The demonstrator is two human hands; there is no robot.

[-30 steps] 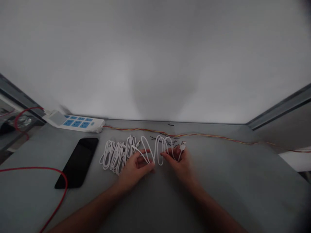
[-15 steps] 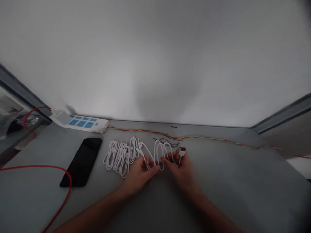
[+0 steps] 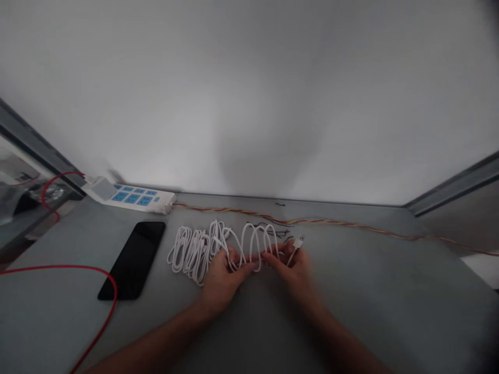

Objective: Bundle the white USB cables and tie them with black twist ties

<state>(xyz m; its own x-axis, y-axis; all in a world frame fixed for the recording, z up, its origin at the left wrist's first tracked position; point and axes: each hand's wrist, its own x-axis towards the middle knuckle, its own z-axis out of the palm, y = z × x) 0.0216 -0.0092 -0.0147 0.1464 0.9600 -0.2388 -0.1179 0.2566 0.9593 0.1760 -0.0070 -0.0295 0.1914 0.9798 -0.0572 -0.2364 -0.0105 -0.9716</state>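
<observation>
A long white cable [image 3: 255, 240] lies in loops on the grey table [image 3: 370, 291]. My left hand [image 3: 220, 278] pinches the loops near their middle, fingers closed on the cable. My right hand [image 3: 295, 267] pinches the cable's right part, and the white USB plug [image 3: 298, 242] sticks up just above its fingers. A heap of more white coiled cables [image 3: 191, 249] lies to the left of my left hand, touching the loops.
A black phone [image 3: 133, 258] lies face up left of the coils. A white power strip with blue sockets [image 3: 130, 197] sits at the back left. A red cable [image 3: 91, 291] curves across the left. A twisted red-yellow wire [image 3: 351, 224] and thin black ties [image 3: 273, 228] run along the back.
Both hands have drawn closer together, gathering the white loops tighter. The USB plug has stayed at my right hand's fingertips. The view has shifted slightly.
</observation>
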